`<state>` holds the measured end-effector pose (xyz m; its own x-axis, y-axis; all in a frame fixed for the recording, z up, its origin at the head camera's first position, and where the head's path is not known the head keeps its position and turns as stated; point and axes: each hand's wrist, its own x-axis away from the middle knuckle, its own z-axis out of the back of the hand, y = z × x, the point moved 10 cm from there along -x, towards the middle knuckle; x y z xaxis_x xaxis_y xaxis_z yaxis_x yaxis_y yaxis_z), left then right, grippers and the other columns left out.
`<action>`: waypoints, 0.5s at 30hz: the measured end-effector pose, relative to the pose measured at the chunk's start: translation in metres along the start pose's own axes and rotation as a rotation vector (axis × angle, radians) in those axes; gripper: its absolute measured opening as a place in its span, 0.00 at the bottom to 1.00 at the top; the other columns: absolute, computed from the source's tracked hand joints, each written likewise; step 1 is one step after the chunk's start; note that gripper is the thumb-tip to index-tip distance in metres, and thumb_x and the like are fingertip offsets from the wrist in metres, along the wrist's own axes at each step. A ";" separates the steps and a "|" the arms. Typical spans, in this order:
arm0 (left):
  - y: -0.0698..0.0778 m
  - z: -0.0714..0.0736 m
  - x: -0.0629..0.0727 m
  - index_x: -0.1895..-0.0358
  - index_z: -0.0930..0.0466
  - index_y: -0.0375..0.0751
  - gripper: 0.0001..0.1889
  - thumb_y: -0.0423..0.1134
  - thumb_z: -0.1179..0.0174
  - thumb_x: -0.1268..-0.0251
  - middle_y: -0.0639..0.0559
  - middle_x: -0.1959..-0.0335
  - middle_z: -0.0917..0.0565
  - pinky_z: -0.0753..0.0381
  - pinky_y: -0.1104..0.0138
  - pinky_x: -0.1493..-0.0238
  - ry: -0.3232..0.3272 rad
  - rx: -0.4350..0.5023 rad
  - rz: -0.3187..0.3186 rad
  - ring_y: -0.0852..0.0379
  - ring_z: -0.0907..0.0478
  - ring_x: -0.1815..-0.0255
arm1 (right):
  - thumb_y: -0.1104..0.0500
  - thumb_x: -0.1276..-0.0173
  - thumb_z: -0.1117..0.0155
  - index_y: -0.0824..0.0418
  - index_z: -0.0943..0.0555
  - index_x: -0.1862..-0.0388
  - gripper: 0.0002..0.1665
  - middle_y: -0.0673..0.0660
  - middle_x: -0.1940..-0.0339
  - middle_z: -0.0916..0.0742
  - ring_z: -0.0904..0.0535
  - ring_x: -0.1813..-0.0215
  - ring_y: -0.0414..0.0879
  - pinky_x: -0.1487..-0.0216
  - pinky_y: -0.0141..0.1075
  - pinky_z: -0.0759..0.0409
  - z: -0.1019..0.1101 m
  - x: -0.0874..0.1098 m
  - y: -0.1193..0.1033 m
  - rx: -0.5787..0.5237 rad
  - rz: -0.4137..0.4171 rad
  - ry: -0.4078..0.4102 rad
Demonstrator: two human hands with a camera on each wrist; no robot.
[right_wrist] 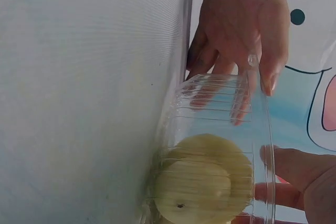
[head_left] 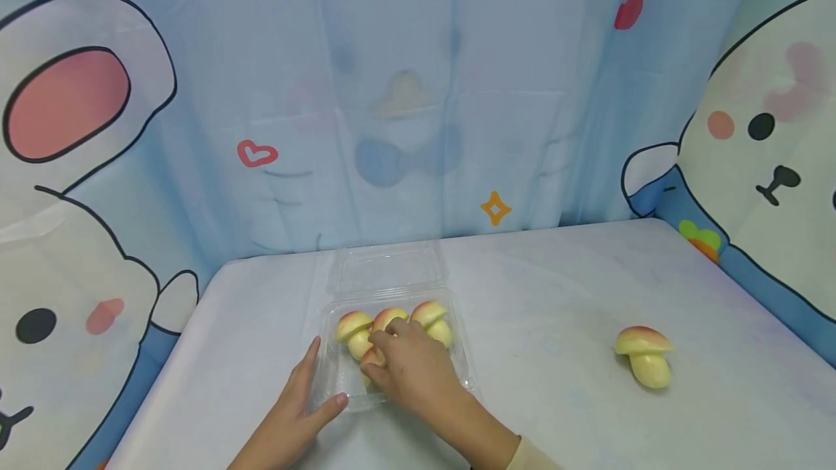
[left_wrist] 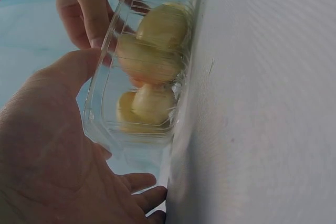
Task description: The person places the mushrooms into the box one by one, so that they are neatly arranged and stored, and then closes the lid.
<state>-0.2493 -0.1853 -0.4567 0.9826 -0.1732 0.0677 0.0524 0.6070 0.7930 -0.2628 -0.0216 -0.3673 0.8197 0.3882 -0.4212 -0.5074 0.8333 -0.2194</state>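
A clear plastic hinged box [head_left: 332,383] stands on the table with its lid [head_left: 388,267] laid back. Inside are several yellow mushroom-shaped pieces with reddish caps, such as the back-right mushroom [head_left: 431,318] and the left mushroom [head_left: 355,332]. My right hand [head_left: 421,368] reaches over the rim and pinches a front mushroom [head_left: 372,360] between thumb and fingers, partly hiding it. My left hand [head_left: 294,405] is beside the box's front left corner, fingers extended; in the left wrist view its thumb [left_wrist: 84,64] touches the rim.
Another yellow mushroom [head_left: 645,357] lies alone on the white table [head_left: 542,325] to the right. A light-blue cartoon curtain [head_left: 405,93] hangs behind the table's back edge and down both sides.
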 end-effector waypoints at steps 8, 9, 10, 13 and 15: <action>0.001 0.001 -0.001 0.14 0.62 0.47 0.52 0.58 0.37 0.29 0.32 0.16 0.50 0.47 0.30 0.25 0.018 -0.013 -0.024 0.29 0.54 0.16 | 0.46 0.36 0.24 0.53 0.12 0.48 0.21 0.51 0.54 0.12 0.16 0.54 0.48 0.64 0.40 0.14 0.006 -0.002 0.002 -0.026 -0.015 -0.003; 0.000 0.001 -0.001 0.14 0.62 0.47 0.52 0.59 0.37 0.29 0.32 0.16 0.51 0.48 0.29 0.25 0.018 -0.014 -0.020 0.29 0.54 0.16 | 0.46 0.36 0.24 0.53 0.12 0.48 0.21 0.52 0.54 0.12 0.16 0.54 0.48 0.64 0.41 0.14 0.007 -0.002 0.003 -0.035 -0.019 -0.002; 0.000 0.001 -0.001 0.14 0.62 0.48 0.52 0.59 0.37 0.29 0.32 0.16 0.51 0.48 0.30 0.25 0.019 -0.014 -0.017 0.29 0.54 0.16 | 0.45 0.36 0.24 0.54 0.12 0.48 0.21 0.52 0.54 0.12 0.16 0.53 0.48 0.63 0.41 0.14 0.008 -0.002 0.004 -0.045 -0.023 -0.001; 0.000 0.000 -0.002 0.14 0.62 0.48 0.53 0.60 0.38 0.29 0.32 0.16 0.51 0.49 0.29 0.25 0.016 -0.015 -0.005 0.29 0.54 0.16 | 0.44 0.34 0.25 0.53 0.13 0.49 0.20 0.51 0.54 0.12 0.16 0.53 0.48 0.64 0.41 0.14 0.013 -0.003 0.007 -0.078 -0.037 0.011; -0.001 0.000 -0.002 0.14 0.63 0.48 0.53 0.61 0.38 0.29 0.31 0.16 0.51 0.49 0.29 0.25 0.011 -0.014 0.005 0.28 0.54 0.16 | 0.44 0.34 0.25 0.53 0.13 0.50 0.19 0.52 0.54 0.12 0.17 0.53 0.49 0.64 0.41 0.14 0.018 -0.004 0.010 -0.096 -0.045 0.027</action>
<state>-0.2509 -0.1856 -0.4582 0.9848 -0.1612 0.0649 0.0497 0.6189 0.7839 -0.2660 -0.0078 -0.3515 0.8356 0.3389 -0.4322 -0.4941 0.8076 -0.3219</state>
